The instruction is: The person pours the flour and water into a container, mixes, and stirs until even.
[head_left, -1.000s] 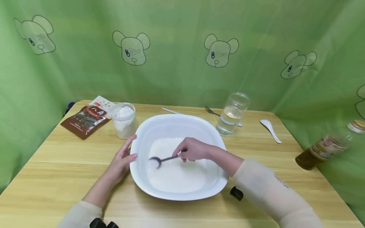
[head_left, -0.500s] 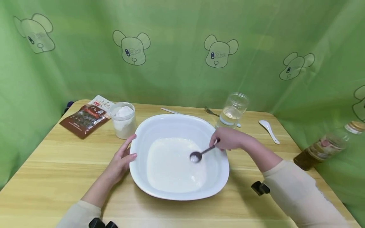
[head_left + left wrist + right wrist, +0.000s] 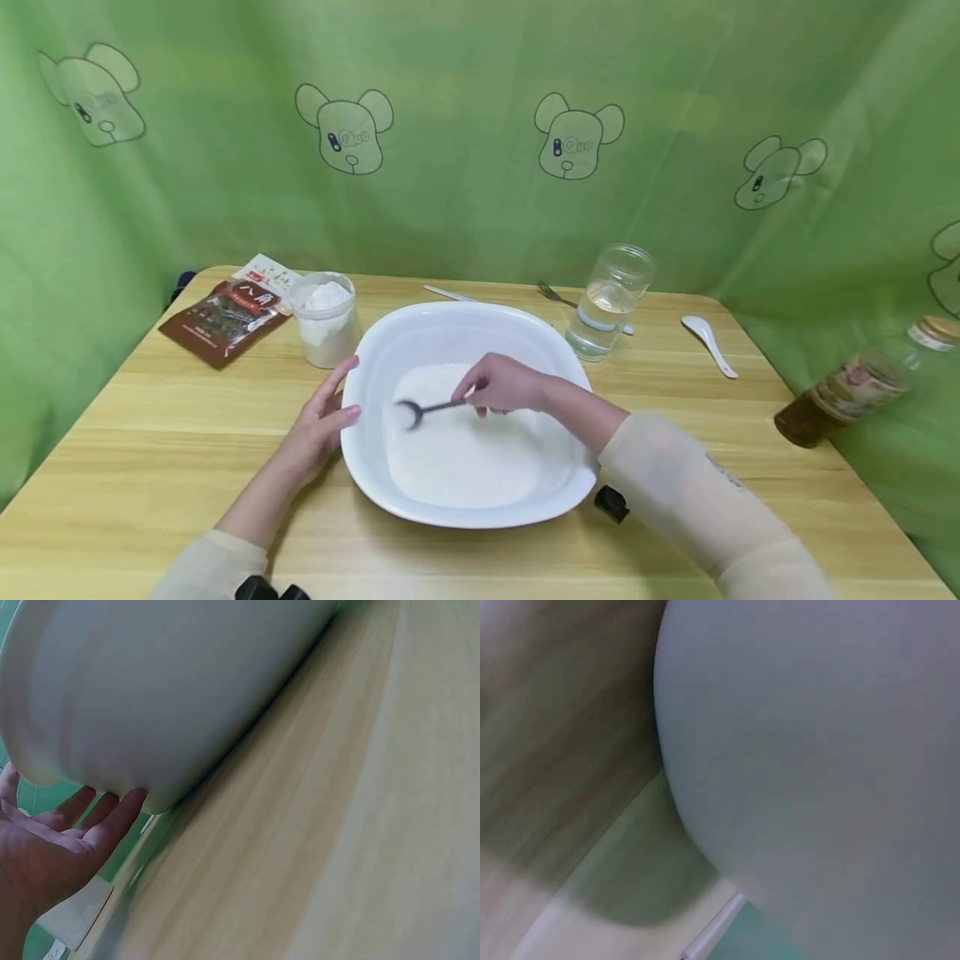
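A large white basin (image 3: pixel 472 517) with white liquid (image 3: pixel 465 467) in it stands on the table. My left hand (image 3: pixel 318 425) holds its left side, the thumb over the rim; in the left wrist view several fingers (image 3: pixel 116 821) press the outer wall. Over the liquid, my right hand (image 3: pixel 506 385) pinches the handle of a dark spoon (image 3: pixel 442 407), whose blurred bowl points left inside the basin. The right wrist view is filled mostly by the basin's outer wall (image 3: pixel 817 750), with that hand hidden.
Behind the basin stand a jar of white powder (image 3: pixel 327 321), a brown packet (image 3: pixel 225 317), and a jar of clear liquid (image 3: pixel 606 308) with a fork (image 3: pixel 551 290) beside it. Right lie a white spoon (image 3: pixel 708 343) and a tilted-looking bottle of dark liquid (image 3: pixel 840 396).
My right hand swept the spoon from the basin's left to its right side, then back left. My left hand has stayed on the rim.
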The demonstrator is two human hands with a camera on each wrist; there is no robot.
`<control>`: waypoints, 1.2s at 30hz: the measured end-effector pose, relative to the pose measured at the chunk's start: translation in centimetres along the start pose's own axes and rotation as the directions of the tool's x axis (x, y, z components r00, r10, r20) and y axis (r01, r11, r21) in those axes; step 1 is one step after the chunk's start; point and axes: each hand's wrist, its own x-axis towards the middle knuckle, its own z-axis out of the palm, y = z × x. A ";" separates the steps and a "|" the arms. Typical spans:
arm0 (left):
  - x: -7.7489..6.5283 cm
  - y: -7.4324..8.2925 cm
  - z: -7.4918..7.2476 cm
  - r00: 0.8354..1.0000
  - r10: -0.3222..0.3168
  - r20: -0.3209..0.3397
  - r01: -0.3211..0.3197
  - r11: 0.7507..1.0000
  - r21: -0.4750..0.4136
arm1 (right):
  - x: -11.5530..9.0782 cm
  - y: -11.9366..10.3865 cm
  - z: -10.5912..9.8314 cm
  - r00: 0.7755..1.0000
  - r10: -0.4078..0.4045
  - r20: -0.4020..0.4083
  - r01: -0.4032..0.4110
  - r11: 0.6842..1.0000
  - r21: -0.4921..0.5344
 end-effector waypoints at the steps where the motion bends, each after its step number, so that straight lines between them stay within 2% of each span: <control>1: 0.0 0.0 0.0 1.000 -0.001 -0.002 0.001 1.000 0.000 | -0.5 -0.1 0.2 0.999 0.005 0.046 -0.005 1.000 0.003; 5: 0.0 -0.2 0.0 1.000 0.000 -0.007 0.000 1.000 0.006 | -3.5 -0.3 -0.6 0.980 0.013 0.196 0.007 0.995 -0.098; 8: 0.1 -0.1 -0.1 1.000 0.001 -0.005 -0.001 1.000 0.010 | -5.5 -0.1 -2.3 0.974 0.011 0.227 0.043 0.972 -0.231; 10: 0.1 0.0 -0.2 1.000 0.001 -0.002 -0.001 1.000 0.009 | -6.4 0.2 -3.7 0.978 0.031 0.205 0.036 0.948 -0.316; 13: 0.1 0.0 -0.3 1.000 0.000 -0.004 0.000 1.000 0.009 | -6.8 0.4 -5.6 0.991 0.051 0.122 0.006 0.903 -0.430; 16: 0.1 -0.1 -0.4 1.000 0.001 0.000 -0.001 1.000 0.009 | -6.1 0.4 -6.9 0.997 0.078 0.019 -0.059 0.871 -0.488; 18: 0.1 -0.2 -0.3 1.000 -0.001 0.004 0.000 1.000 0.008 | -5.4 0.4 -7.3 0.995 0.095 -0.044 -0.104 0.864 -0.492; 28: 0.3 -0.3 0.0 1.000 0.000 0.002 0.000 1.000 0.006 | -2.2 0.2 -7.7 0.981 0.038 -0.192 -0.126 0.873 -0.471; 31: 0.3 -0.3 -0.1 1.000 0.005 -0.008 -0.005 1.000 0.006 | -1.1 0.5 -7.0 0.970 0.001 -0.245 -0.108 0.898 -0.426; 36: 0.1 -0.3 -0.3 1.000 0.001 -0.003 -0.001 1.000 0.007 | 0.9 1.2 -4.4 0.961 0.001 -0.275 -0.064 0.974 -0.219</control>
